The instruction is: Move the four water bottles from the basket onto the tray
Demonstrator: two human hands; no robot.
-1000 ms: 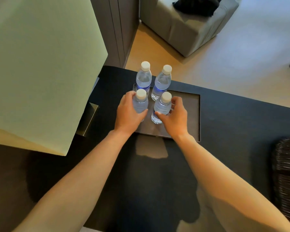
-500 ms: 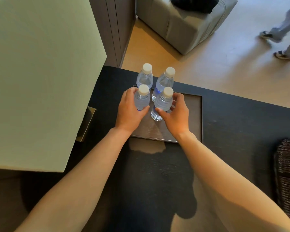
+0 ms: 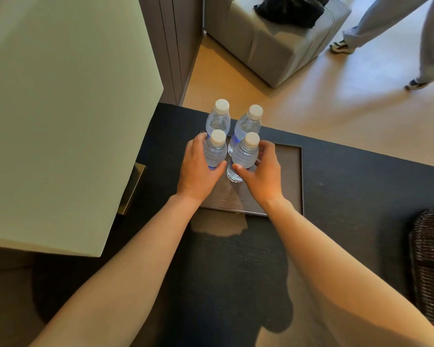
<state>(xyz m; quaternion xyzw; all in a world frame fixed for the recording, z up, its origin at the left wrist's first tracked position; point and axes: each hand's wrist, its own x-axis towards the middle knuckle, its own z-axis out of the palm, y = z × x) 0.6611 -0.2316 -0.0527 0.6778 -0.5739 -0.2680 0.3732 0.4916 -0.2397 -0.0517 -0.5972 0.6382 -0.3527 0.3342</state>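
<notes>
Several clear water bottles with white caps stand upright in a tight square on the left part of a dark flat tray (image 3: pixel 285 181). My left hand (image 3: pixel 198 169) wraps the near-left bottle (image 3: pixel 214 151). My right hand (image 3: pixel 262 171) wraps the near-right bottle (image 3: pixel 244 154). Behind them stand the far-left bottle (image 3: pixel 219 120) and the far-right bottle (image 3: pixel 248 123), untouched. The dark woven basket (image 3: pixel 431 261) sits at the right edge of the table, partly cut off by the frame.
A large pale lampshade (image 3: pixel 60 116) fills the left side, above the dark tabletop (image 3: pixel 236 271). Beyond the table's far edge are a grey ottoman (image 3: pixel 273 43) with a black cloth and a person's legs (image 3: pixel 411 41) crossing the floor.
Both hands have slid the two near bottles back against the far pair. A person's legs have walked into view at the top right.
</notes>
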